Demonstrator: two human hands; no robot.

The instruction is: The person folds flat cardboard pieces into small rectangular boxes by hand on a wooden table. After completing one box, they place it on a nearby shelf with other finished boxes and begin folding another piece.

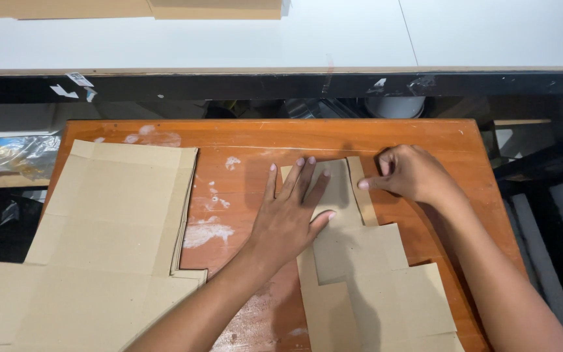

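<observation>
Left hand (pixel 291 218) is flat on the cardboard blank (pixel 360 261), fingers spread wide and straight, palm pressing down near the blank's upper end. It grips nothing; it looks to be there as a weight, pinning the sheet so it cannot slide on the wooden tabletop (pixel 249 140). The thumb reaches out to the right across the panel.

Right hand (pixel 412 175) comes in from the right side, fingers curled loosely toward the palm, the forefinger tip pushed against the narrow side flap (pixel 361 192) that runs along the blank's right edge. That looks like a fold being pressed along the crease, the flat hand serving as the stop. Whether the curled fingers hold anything small, I cannot tell.

The blank lies on the right half of the tabletop, its top end near the middle and its wider stepped panels running down toward the near edge and the near right corner.

On the left half sits a stack of flat cardboard blanks (pixel 105 248), edges roughly squared, reaching from the far left corner down past the near edge, well apart from both hands. White smears (pixel 206 231) mark the bare wood between stack and blank. Beyond the far edge, a dark ledge (pixel 281 85) and a white surface (pixel 229 39); crumpled plastic wrap (pixel 14 155) lies off the left side.
</observation>
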